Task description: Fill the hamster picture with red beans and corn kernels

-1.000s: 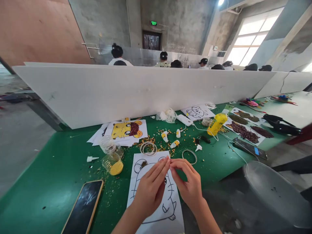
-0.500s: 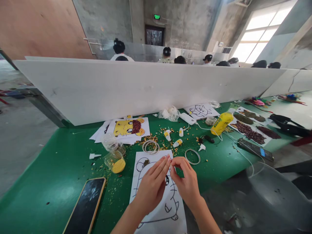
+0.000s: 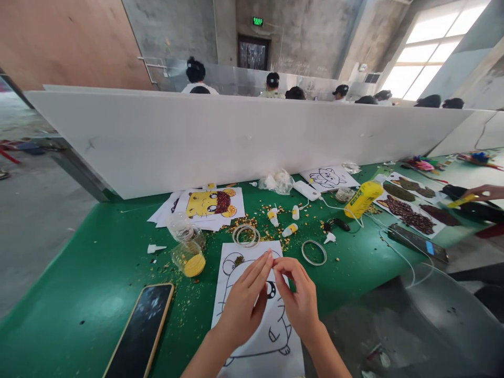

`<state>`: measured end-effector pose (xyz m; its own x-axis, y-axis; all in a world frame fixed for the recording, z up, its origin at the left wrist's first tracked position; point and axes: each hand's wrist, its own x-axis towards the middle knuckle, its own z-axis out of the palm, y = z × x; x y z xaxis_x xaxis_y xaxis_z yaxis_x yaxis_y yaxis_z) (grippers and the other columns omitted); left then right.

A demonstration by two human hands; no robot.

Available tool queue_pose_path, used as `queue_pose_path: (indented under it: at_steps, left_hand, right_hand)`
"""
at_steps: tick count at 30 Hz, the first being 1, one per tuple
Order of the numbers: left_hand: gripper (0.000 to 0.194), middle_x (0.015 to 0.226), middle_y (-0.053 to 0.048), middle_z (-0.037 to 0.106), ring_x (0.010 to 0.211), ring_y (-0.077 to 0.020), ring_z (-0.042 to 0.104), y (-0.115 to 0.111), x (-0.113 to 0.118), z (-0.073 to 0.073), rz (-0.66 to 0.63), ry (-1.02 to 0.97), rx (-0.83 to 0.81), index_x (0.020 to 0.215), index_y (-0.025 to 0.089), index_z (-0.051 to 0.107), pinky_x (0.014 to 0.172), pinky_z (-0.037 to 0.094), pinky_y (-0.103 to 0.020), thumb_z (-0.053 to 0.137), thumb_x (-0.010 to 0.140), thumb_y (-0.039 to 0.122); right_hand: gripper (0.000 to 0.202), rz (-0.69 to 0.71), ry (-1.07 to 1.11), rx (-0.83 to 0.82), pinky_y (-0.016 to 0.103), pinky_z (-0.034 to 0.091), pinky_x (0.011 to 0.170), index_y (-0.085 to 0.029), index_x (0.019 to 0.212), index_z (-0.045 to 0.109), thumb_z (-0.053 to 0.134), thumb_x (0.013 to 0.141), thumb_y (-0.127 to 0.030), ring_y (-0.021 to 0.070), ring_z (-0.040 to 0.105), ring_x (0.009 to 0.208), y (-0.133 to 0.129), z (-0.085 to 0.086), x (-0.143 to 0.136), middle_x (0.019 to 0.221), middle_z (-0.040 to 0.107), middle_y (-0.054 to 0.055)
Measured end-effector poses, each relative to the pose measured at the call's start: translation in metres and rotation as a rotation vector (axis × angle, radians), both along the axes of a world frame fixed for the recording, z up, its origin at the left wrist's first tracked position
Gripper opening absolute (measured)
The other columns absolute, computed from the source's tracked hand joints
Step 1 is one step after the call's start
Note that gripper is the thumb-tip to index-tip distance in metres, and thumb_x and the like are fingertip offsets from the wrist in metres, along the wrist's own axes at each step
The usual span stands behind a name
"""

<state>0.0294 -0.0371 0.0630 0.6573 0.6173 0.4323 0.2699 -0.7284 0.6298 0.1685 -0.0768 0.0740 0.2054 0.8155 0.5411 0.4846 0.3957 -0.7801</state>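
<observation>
Both hands meet above a white sheet with a cartoon animal outline (image 3: 258, 336). My left hand (image 3: 246, 299) has its fingers straight and pressed together, their tips against those of my right hand (image 3: 297, 294). Thumb and forefinger of the right hand are bent into a pinch. Whatever lies between the fingertips is too small or hidden to name. A small dark patch of grains (image 3: 239, 260) sits on the drawing's left ear. Just beyond the sheet lie stacked clear rings (image 3: 246, 235), and to the right a single ring (image 3: 314, 253).
Left of the sheet are a phone (image 3: 139, 331) and a clear jar with yellow contents (image 3: 192, 262). Small glue bottles (image 3: 290, 230) lie among scattered grains. A yellow bottle (image 3: 364, 198) stands farther right. Another person's hand (image 3: 488, 192) holds something yellow at the right edge. A white partition (image 3: 244, 139) runs behind.
The view has shifted slightly. My hands stay together at the fingertips, with the right fingers a little more closed. Another person's hand has come in at the right edge.
</observation>
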Motion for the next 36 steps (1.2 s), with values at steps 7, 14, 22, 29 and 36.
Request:
queue_pose_path:
  at_steps: [7,14,22,29,36]
  left_hand:
    - [0.068,0.151,-0.006,0.026,0.137,-0.0205,0.026,-0.005,0.002,-0.001,0.014,0.028,-0.001,0.146,0.023,0.013,0.109,0.034,-0.041,0.033,0.085,0.002]
    - [0.072,0.151,-0.003,0.024,0.138,-0.0199,0.024,-0.008,0.004,-0.011,0.063,0.128,-0.06,0.147,0.026,0.009,0.11,0.032,-0.042,0.034,0.083,0.003]
    - [0.075,0.15,-0.002,0.027,0.136,-0.02,0.029,-0.007,0.007,-0.026,0.062,0.207,-0.083,0.146,0.032,0.004,0.107,0.036,-0.042,0.037,0.084,0.006]
    - [0.07,0.15,-0.004,0.029,0.135,-0.019,0.031,-0.009,0.016,-0.035,0.03,0.186,-0.116,0.146,0.032,0.008,0.107,0.036,-0.041,0.036,0.086,0.008]
    - [0.068,0.149,-0.002,0.029,0.136,-0.0185,0.031,-0.014,0.016,-0.033,0.023,0.161,-0.146,0.145,0.033,0.01,0.108,0.035,-0.041,0.035,0.087,0.008]
  right_hand:
    - [0.015,0.005,0.026,-0.015,0.024,0.051,0.076,-0.022,0.093,0.055,0.048,0.087,-0.01,0.0132,0.059,0.087,0.001,-0.003,0.002,0.092,0.061,0.004]
    - [0.011,-0.02,-0.002,-0.061,0.023,0.049,0.071,-0.02,0.087,0.054,0.047,0.086,-0.011,0.0126,0.058,0.078,0.008,-0.013,0.003,0.084,0.06,0.003]
    - [0.01,-0.055,-0.04,-0.131,0.022,0.044,0.067,-0.018,0.083,0.052,0.046,0.083,-0.01,0.0114,0.054,0.071,0.006,-0.024,0.009,0.079,0.056,0.002]
    - [0.01,-0.083,-0.05,-0.122,0.022,0.044,0.067,-0.018,0.082,0.05,0.045,0.083,-0.01,0.0116,0.053,0.071,-0.001,-0.028,0.016,0.077,0.053,0.001]
    - [0.01,-0.086,-0.066,-0.141,0.023,0.043,0.068,-0.019,0.083,0.049,0.044,0.084,-0.01,0.0122,0.052,0.073,-0.005,-0.029,0.017,0.079,0.053,0.001]
